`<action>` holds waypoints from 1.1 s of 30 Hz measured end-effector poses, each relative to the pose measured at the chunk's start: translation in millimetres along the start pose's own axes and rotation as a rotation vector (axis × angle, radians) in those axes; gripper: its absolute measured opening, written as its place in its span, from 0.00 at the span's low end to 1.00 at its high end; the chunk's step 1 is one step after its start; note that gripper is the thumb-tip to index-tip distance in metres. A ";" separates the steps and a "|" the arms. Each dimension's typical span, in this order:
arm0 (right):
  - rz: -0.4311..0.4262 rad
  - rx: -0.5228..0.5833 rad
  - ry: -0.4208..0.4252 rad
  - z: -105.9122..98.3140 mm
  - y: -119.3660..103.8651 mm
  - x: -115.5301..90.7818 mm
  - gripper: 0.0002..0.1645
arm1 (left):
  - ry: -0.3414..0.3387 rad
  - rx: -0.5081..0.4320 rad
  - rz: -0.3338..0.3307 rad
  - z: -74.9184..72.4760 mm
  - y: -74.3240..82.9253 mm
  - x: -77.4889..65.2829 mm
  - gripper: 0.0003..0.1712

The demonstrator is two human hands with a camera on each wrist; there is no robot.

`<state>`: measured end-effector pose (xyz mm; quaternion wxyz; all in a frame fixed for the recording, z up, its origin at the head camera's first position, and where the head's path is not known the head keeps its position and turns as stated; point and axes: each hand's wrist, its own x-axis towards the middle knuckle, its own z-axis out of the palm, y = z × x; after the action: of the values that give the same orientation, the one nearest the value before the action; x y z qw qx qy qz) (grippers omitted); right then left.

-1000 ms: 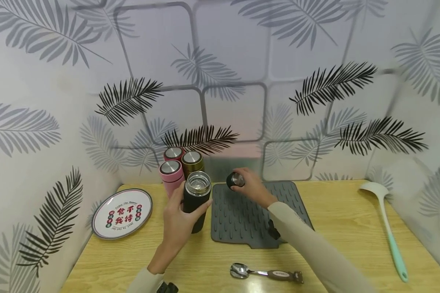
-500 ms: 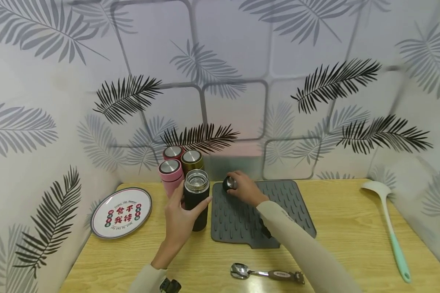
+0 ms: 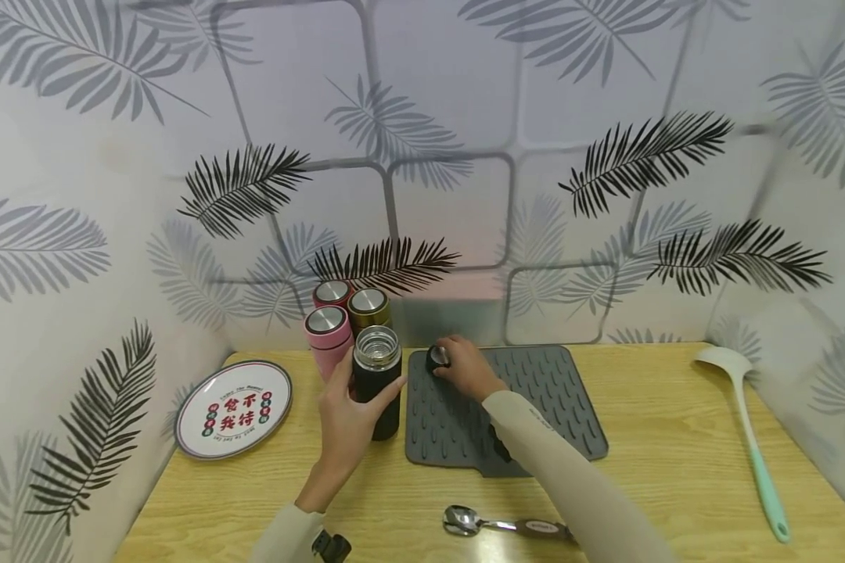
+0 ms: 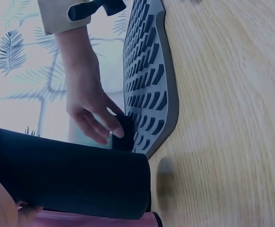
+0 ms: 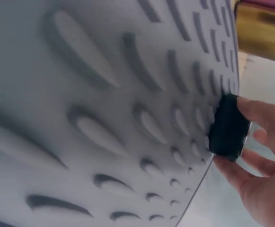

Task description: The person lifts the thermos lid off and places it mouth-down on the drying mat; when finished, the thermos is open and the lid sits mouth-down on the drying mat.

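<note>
Slim black bottle (image 3: 375, 385), uncapped, upright, bare silvery mouth facing up, beside the grey mat (image 3: 440, 426), round black lid (image 3: 434, 359), silver-topped, on the mat's far left corner

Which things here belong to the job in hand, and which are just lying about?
In the job, it seems:
black bottle, open, held by the left hand
black lid, held by the right hand
gray mat, touching the lid

Probably just lying about:
pink bottle
gold bottle
red bottle
plate
spoon
ladle
</note>
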<state>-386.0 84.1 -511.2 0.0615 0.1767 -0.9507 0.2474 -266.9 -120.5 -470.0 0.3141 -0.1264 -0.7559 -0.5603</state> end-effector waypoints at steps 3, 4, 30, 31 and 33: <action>-0.008 -0.004 0.013 5.1 -0.4 -3.9 0.25 | 0.003 -0.005 -0.011 1.2 0.3 0.1 0.42; -0.011 -0.005 0.017 5.4 -0.6 -5.0 0.25 | 0.003 -0.004 -0.013 0.8 4.9 0.4 0.41; -0.100 -0.159 0.025 6.7 5.9 -18.7 0.29 | 0.005 0.009 -0.106 6.2 -18.6 0.2 0.43; -0.099 -0.161 0.028 6.4 5.8 -18.9 0.29 | -0.001 0.026 -0.103 6.0 -18.5 0.5 0.43; -0.094 -0.160 0.027 5.4 5.4 -19.4 0.28 | -0.015 0.061 -0.099 5.6 -18.1 1.1 0.44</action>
<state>-370.1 91.8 -522.3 0.1000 0.2123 -0.9571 0.1700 -279.5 -121.7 -484.2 0.2839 -0.0834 -0.7803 -0.5510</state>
